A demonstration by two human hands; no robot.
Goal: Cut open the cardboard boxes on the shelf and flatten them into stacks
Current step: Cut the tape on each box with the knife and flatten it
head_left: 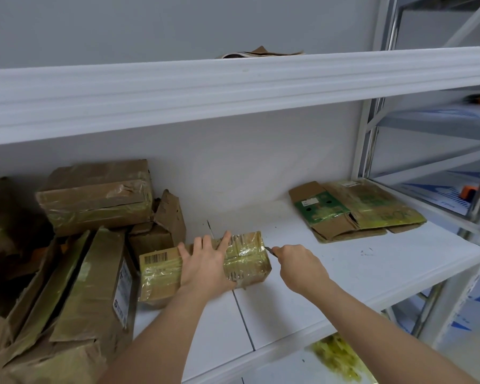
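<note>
A small taped cardboard box [247,259] with a barcode label lies on the white shelf [344,273]. My left hand [205,261] presses flat on its top, fingers spread. My right hand [299,266] grips a small knife [270,250] whose blade tip touches the box's right end. A stack of flattened boxes [358,210] lies at the back right of the shelf. Several taped boxes [94,198] are piled at the left.
The upper shelf beam [233,90] overhangs the work area, with flat cardboard [261,52] on top of it. A shelf upright [363,139] stands at the right. Yellowish tape scraps [338,358] lie on the shelf below.
</note>
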